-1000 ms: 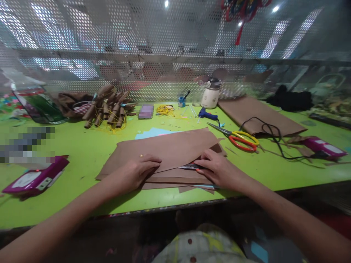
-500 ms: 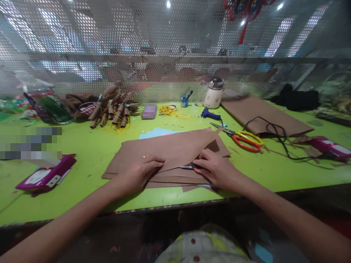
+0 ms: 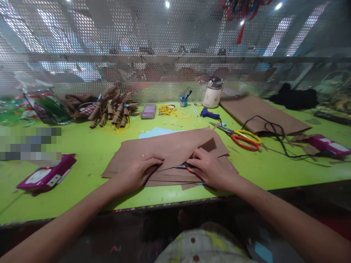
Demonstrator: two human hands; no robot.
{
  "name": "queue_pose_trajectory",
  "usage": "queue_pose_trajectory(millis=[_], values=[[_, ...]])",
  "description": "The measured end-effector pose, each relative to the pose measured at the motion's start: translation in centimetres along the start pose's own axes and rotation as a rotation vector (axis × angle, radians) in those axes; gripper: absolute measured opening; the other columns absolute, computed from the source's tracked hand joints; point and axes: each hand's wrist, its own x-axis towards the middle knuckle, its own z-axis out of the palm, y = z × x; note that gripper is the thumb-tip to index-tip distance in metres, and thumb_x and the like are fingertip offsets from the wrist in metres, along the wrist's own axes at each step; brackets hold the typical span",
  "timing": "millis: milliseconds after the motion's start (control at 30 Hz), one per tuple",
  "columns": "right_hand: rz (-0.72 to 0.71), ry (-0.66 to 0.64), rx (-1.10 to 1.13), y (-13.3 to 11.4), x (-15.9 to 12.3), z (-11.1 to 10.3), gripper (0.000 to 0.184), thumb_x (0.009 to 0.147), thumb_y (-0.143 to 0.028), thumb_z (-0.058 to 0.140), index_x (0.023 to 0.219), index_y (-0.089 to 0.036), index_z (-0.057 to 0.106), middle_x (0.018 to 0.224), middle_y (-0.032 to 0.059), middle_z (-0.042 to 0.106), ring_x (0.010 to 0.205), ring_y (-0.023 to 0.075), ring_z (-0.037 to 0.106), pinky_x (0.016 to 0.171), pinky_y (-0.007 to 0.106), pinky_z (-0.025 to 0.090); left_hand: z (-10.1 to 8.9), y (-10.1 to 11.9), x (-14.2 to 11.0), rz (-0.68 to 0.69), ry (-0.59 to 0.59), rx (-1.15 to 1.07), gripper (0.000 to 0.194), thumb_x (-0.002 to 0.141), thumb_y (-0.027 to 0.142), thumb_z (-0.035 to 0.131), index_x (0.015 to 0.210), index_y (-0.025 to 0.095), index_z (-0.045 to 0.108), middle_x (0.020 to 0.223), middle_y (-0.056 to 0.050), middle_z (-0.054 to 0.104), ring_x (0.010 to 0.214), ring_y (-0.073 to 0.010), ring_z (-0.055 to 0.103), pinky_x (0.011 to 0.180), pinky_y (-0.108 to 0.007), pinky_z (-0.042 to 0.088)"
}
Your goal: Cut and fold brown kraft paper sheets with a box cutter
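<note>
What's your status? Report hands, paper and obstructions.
Left hand on brown paper. Right hand holding small blade, paper's near side. Big scissors lie clear of hands.

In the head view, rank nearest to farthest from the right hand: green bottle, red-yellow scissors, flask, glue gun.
1. Red-yellow scissors, beyond the right hand, rightward.
2. Glue gun, farther back.
3. Flask, behind the glue gun.
4. Green bottle, far left.

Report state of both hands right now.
Left hand: fingertips on the brown paper, open or closed can't be told.
Right hand: closed on a dark bladed tool.
</note>
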Motion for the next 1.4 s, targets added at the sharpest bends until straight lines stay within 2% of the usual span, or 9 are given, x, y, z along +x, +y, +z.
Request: queue_pose_trajectory(millis=[233, 667, 1067, 1400], values=[[0.033, -0.017, -0.099, -0.3, -1.1, -1.1, 0.022, 0.093, -0.022, 0.053, 0.103, -0.012, 0.071, 0.089, 0.0116, 0.057, 0.081, 0.0215, 0.052, 0.068, 0.033, 0.046, -0.1, 0.2, 0.2, 0.011, 0.003, -0.016, 0.028, 0.098, 0.026, 0.040, 0.114, 0.017, 0.062, 0.119, -0.010, 0.066, 0.110, -0.0196, 0.060, 0.095, -0.034, 0.050], [-0.021, -0.019, 0.000, -1.7, 1.1, 0.6, 0.018, 0.094, -0.022, 0.051, 0.099, -0.013, 0.067, 0.096, 0.0108, 0.055, 0.095, 0.0223, 0.050, 0.081, 0.035, 0.046, -0.4, 0.1, 0.0, -0.035, -0.007, -0.077, 0.032, 0.100, 0.026, 0.035, 0.122, 0.019, 0.058, 0.119, -0.009, 0.064, 0.110, -0.0193, 0.059, 0.096, -0.033, 0.048], [-0.046, -0.017, -0.062, -2.8, 2.3, 1.7, 0.016, 0.094, -0.023, 0.052, 0.087, -0.014, 0.064, 0.090, 0.0088, 0.053, 0.088, 0.0204, 0.048, 0.073, 0.032, 0.043, 0.0, -0.7, 0.1, -0.062, 0.016, -0.133, 0.034, 0.093, 0.019, 0.040, 0.120, 0.020, 0.060, 0.119, -0.009, 0.066, 0.109, -0.0215, 0.060, 0.097, -0.038, 0.048], [-0.044, -0.009, -0.019, -3.5, 2.7, 2.3, 0.014, 0.093, -0.019, 0.052, 0.090, -0.014, 0.065, 0.093, 0.0099, 0.054, 0.092, 0.0211, 0.048, 0.078, 0.034, 0.044, -0.4, 0.1, 0.3, -0.164, 0.008, -0.164, 0.041, 0.086, 0.015, 0.037, 0.119, 0.019, 0.063, 0.121, -0.007, 0.068, 0.109, -0.0204, 0.062, 0.100, -0.041, 0.048]])
